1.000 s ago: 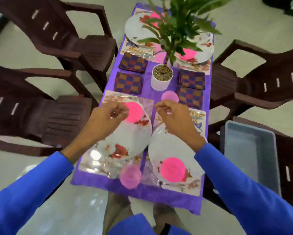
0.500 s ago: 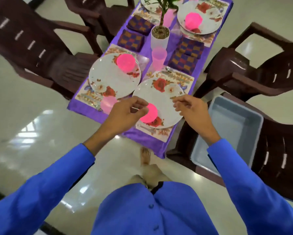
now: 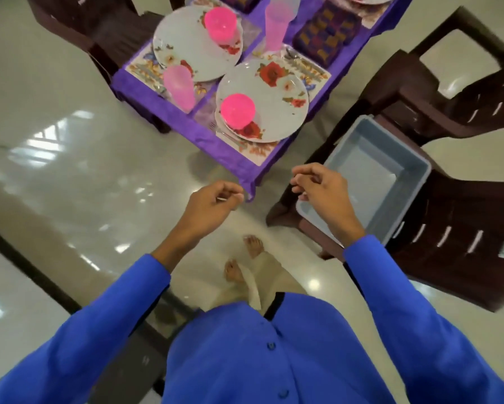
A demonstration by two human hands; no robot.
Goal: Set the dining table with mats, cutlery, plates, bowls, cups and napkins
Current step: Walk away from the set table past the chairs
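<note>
On the purple-clothed desk (image 3: 186,123), two white floral plates (image 3: 277,91) each carry an upturned pink plastic bowl (image 3: 238,109), with pale pink cups (image 3: 179,87) beside them. Since the earlier frame both hands have drawn back off the desk; left hand (image 3: 212,204) and right hand (image 3: 322,189) hover above the floor, fingers loosely curled, holding nothing

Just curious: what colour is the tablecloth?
Purple; the tablecloth shows clearly in the head view.

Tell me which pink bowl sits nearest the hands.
The pink bowl on the near plate, by the table's closest corner. The other pink bowl sits farther away on the plate behind it.
</note>
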